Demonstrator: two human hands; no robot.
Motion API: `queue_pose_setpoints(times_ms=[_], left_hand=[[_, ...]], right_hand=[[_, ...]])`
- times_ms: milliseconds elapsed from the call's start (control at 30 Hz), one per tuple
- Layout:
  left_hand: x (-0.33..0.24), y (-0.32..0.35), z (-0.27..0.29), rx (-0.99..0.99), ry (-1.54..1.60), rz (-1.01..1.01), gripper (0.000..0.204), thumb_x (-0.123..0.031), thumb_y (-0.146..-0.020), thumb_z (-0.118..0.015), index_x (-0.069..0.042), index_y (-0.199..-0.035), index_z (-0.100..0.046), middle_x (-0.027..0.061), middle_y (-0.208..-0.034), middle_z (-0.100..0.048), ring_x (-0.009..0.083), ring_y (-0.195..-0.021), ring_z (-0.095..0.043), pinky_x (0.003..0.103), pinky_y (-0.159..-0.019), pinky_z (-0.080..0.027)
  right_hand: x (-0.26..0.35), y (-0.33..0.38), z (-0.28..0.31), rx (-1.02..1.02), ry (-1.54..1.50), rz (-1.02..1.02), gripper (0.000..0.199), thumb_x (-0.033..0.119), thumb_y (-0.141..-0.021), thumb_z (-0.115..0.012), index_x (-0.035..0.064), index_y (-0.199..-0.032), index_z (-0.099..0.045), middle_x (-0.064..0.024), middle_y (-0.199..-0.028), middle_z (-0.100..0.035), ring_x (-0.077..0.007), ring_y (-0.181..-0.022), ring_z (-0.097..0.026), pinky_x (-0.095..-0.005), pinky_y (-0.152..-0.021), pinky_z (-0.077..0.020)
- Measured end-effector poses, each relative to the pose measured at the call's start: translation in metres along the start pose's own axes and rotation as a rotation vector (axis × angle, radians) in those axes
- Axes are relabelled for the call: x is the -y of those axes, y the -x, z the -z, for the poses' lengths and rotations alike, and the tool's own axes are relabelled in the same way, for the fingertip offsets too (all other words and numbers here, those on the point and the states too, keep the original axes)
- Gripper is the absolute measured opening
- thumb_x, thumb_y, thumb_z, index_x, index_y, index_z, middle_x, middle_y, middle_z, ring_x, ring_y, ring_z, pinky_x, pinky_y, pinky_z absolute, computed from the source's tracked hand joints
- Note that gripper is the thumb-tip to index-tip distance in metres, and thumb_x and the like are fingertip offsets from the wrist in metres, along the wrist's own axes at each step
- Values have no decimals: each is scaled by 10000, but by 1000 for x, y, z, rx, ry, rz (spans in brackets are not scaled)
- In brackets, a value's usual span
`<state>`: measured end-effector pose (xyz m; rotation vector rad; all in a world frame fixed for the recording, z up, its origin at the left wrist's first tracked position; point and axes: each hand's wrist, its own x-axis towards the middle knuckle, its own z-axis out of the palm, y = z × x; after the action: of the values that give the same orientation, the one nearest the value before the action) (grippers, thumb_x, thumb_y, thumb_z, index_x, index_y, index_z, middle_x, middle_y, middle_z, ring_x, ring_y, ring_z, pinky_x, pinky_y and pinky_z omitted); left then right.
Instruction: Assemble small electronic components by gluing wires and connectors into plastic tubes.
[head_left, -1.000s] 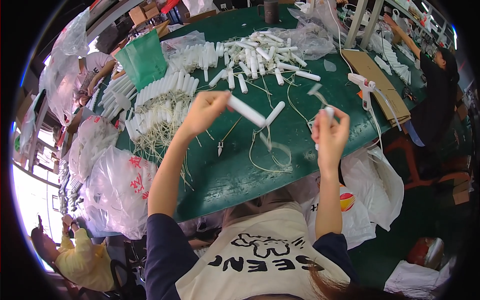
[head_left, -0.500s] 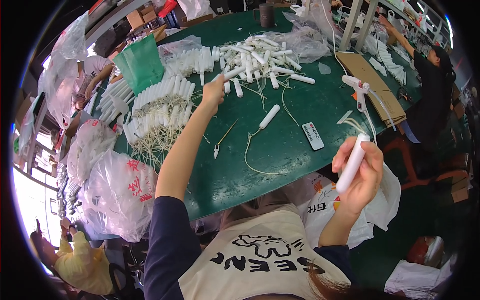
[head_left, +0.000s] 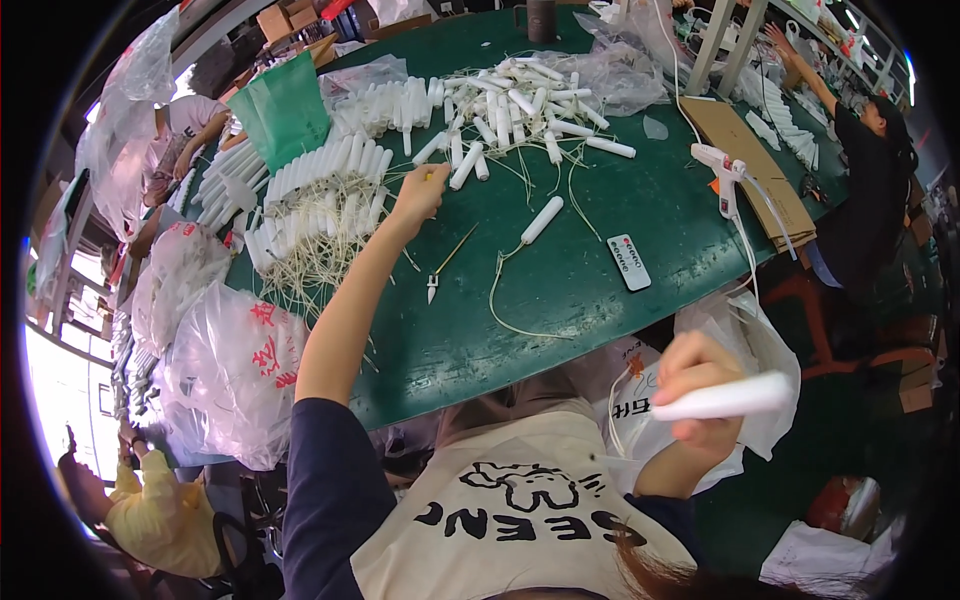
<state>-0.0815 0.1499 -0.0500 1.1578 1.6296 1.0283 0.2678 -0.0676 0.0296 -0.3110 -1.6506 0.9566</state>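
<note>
Dozens of white tubes (head_left: 330,180) crowd the upper left of the green table (head_left: 600,290), with a remote (head_left: 630,262) and glue gun (head_left: 722,168) right of centre. Left hand (head_left: 420,190) pinches a thin stick there; right hand (head_left: 700,395), lower right, grips a smooth white tube (head_left: 725,398).

Bare green table (head_left: 600,320) ahead; white tubes (head_left: 320,195) crowd the left.

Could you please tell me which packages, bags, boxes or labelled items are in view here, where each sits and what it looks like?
Green paper bag: far left of the table, upright, plain.
Clear plastic bags with red print: left table edge, bulging.
Small remote: right of centre on the table, flat white rectangle with dark buttons.
White plastic bag: beside the right hand, dark print.
Flat cardboard: far right of the table, brown.
</note>
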Motion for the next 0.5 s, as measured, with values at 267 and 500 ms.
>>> queue_pose_setpoints(times_ms=[267,500], left_hand=[[-75,139,-27,635,6,-200,397,-165,-913,-326,-50,-1292,-303,-1,-754,-377,82,-611,-308,215,-553,-289],[-76,179,-37,689,-89,-579,347,-67,-939,-401,22,-1250,-273,81,-709,-509,157,-664,-474,297,-689,-422]], right_hand=[[-40,20,-29,67,78,-557,101,54,-808,-580,1,-884,-620,-73,-772,-622,-138,-703,-588,-264,-631,-456],[-58,18,-42,119,237,-623,167,91,-875,-579,-29,-990,-568,-92,-773,-635,-126,-647,-593,-257,-596,-455]])
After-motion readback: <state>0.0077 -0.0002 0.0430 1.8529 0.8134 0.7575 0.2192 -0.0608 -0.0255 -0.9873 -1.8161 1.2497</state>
